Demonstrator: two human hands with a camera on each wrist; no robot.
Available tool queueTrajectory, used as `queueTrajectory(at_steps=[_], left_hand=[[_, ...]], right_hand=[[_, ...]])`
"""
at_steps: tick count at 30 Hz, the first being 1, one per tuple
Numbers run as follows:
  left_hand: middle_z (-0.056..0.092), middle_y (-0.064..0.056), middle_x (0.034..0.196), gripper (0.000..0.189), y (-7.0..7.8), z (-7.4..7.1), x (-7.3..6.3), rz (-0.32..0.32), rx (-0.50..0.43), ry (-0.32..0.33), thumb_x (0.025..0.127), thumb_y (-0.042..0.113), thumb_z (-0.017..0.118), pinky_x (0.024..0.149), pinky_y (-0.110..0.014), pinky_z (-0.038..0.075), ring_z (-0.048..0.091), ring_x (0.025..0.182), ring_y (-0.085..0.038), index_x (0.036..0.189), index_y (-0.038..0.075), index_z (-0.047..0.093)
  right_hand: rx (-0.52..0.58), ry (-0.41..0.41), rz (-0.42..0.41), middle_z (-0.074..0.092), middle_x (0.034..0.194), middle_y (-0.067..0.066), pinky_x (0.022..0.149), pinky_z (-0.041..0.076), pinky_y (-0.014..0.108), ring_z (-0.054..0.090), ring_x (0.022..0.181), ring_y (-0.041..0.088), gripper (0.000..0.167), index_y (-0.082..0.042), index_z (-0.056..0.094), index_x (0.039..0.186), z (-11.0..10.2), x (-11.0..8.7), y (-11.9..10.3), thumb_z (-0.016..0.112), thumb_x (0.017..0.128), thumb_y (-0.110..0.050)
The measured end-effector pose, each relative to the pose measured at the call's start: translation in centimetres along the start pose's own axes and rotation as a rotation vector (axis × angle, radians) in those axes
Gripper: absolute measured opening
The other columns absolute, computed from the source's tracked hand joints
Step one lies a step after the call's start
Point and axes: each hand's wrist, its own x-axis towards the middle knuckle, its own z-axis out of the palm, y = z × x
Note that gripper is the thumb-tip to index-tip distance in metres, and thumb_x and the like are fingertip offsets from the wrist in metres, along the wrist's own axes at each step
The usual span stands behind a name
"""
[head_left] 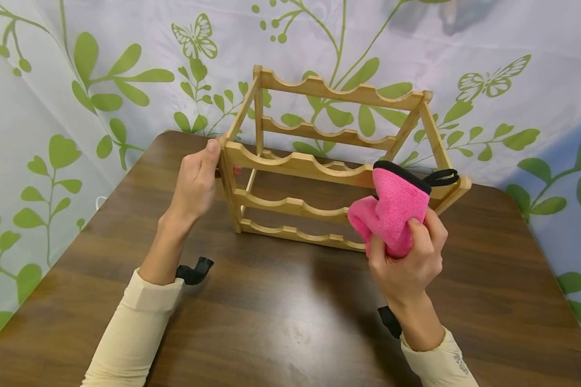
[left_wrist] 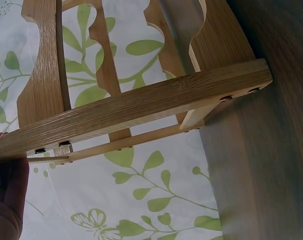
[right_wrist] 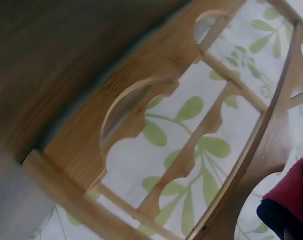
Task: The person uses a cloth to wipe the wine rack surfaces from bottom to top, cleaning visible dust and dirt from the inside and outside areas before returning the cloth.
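A light wooden rack (head_left: 295, 164) with scalloped rails, like a wine rack, stands on the brown table. My left hand (head_left: 196, 180) grips its upper left front corner, thumb on top. In the left wrist view, part of that hand (left_wrist: 9, 200) shows at the end of a side bar (left_wrist: 141, 102). A pink cloth (head_left: 399, 209) with black edging and a black loop is bunched in my right hand (head_left: 411, 263), in front of the rack's right end. The right wrist view catches the cloth (right_wrist: 294, 192) beside a scalloped rail; whether they touch, I cannot tell.
The dark wood-grain table (head_left: 281, 306) lies under both arms. Behind it hangs a pale backdrop (head_left: 140, 32) printed with green leaves and butterflies. Black straps (head_left: 195, 270) hang by both wrists. A small white loop (head_left: 100, 202) shows at the table's left edge.
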Motion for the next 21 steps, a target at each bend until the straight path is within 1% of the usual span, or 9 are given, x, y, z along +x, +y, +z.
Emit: queueTrajectory(at_steps=[1,4,8,11,13,15,17,19,21], left_hand=[[0.069,-0.017,0.077,0.058,0.1,0.0,0.0,0.0,-0.003,0.004,0.109,0.031,0.031,0.068,-0.024,0.055,0.066,0.07,-0.013,0.095,-0.008,0.07],[0.069,-0.019,0.078,0.058,0.2,-0.1,0.1,-0.005,-0.013,0.012,0.109,0.031,0.031,0.068,-0.025,0.055,0.066,0.07,-0.013,0.09,-0.009,0.069],[0.069,-0.017,0.079,0.056,0.2,-0.2,-0.1,-0.019,0.003,-0.004,0.109,0.031,0.03,0.069,-0.026,0.056,0.067,0.071,-0.015,0.103,-0.008,0.07],[0.069,-0.014,0.079,0.055,0.1,-0.2,-0.2,-0.018,0.02,-0.01,0.109,0.031,0.03,0.068,-0.026,0.056,0.067,0.072,-0.016,0.104,-0.006,0.07],[0.069,-0.013,0.078,0.055,0.1,-0.2,-0.2,-0.008,0.025,-0.005,0.109,0.03,0.03,0.066,-0.026,0.055,0.066,0.071,-0.016,0.101,-0.006,0.07],[0.069,-0.013,0.077,0.055,0.1,-0.2,-0.1,0.001,0.027,0.001,0.109,0.03,0.03,0.065,-0.024,0.055,0.066,0.07,-0.017,0.098,-0.006,0.071],[0.069,-0.014,0.077,0.054,0.1,-0.2,0.0,0.003,0.02,0.003,0.109,0.029,0.031,0.065,-0.024,0.055,0.067,0.07,-0.019,0.103,-0.007,0.071],[0.069,-0.015,0.077,0.053,0.1,-0.1,0.0,-0.003,0.007,0.001,0.109,0.029,0.032,0.065,-0.025,0.055,0.067,0.071,-0.023,0.106,-0.007,0.071],[0.069,-0.016,0.077,0.052,0.0,0.0,0.0,-0.009,0.001,0.002,0.109,0.029,0.033,0.066,-0.025,0.056,0.068,0.071,-0.025,0.108,-0.007,0.07]], right_hand=[[0.008,-0.004,0.011,0.059,0.107,0.022,0.084,0.055,0.054,0.061,0.087,0.043,0.042,-0.006,0.049,0.107,0.0,0.0,-0.1,0.072,0.075,-0.02],[0.04,-0.023,0.038,0.059,0.105,0.023,0.084,0.056,0.051,0.06,0.088,0.042,0.041,-0.004,0.05,0.104,0.1,0.1,-0.6,0.072,0.074,-0.021],[0.058,-0.073,0.029,0.057,0.098,0.024,0.079,0.057,0.043,0.058,0.083,0.04,0.038,-0.004,0.051,0.099,0.2,0.3,-1.1,0.073,0.075,-0.023],[0.067,-0.098,0.01,0.056,0.093,0.024,0.074,0.056,0.037,0.056,0.077,0.039,0.036,-0.004,0.051,0.096,0.3,0.5,-2.0,0.073,0.076,-0.025],[0.079,-0.103,-0.027,0.055,0.09,0.024,0.07,0.057,0.038,0.055,0.074,0.039,0.035,-0.003,0.051,0.094,0.6,0.7,-3.0,0.072,0.081,-0.028],[0.089,-0.094,-0.086,0.055,0.087,0.024,0.059,0.055,0.043,0.054,0.068,0.039,0.034,-0.003,0.051,0.092,1.2,0.9,-4.1,0.07,0.084,-0.031],[0.102,-0.095,-0.161,0.056,0.086,0.024,0.048,0.052,0.048,0.054,0.064,0.037,0.034,-0.003,0.051,0.091,2.0,1.0,-5.1,0.069,0.086,-0.033],[0.108,-0.096,-0.226,0.056,0.084,0.023,0.042,0.046,0.051,0.053,0.061,0.036,0.031,-0.004,0.052,0.089,2.9,1.0,-6.1,0.068,0.086,-0.029],[0.096,-0.121,-0.287,0.056,0.084,0.022,0.041,0.047,0.048,0.054,0.061,0.034,0.028,-0.004,0.052,0.09,3.7,1.1,-7.0,0.069,0.084,-0.025]])
